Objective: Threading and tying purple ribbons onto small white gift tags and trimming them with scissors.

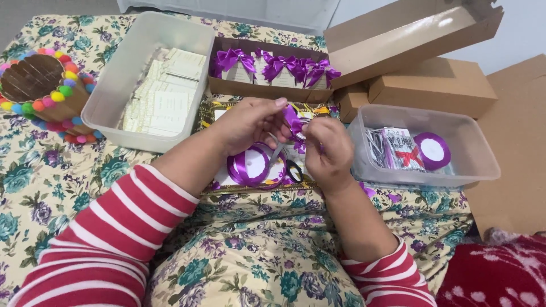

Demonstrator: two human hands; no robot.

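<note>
A floral cloth (51, 170) covers the surface — pale wall (523, 34) beyond.

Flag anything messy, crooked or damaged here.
Nothing stands out. The bowed boxes sit in a row in their carton, the cards lie stacked in their tub, and both hands work purple ribbon.

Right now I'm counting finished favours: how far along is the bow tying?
Done: a row of small boxes with purple bows sits in the open cardboard box. In hand: the left hand and right hand work a purple ribbon above the spool. Left: seemingly the cards in the clear tub, without bows.
</note>
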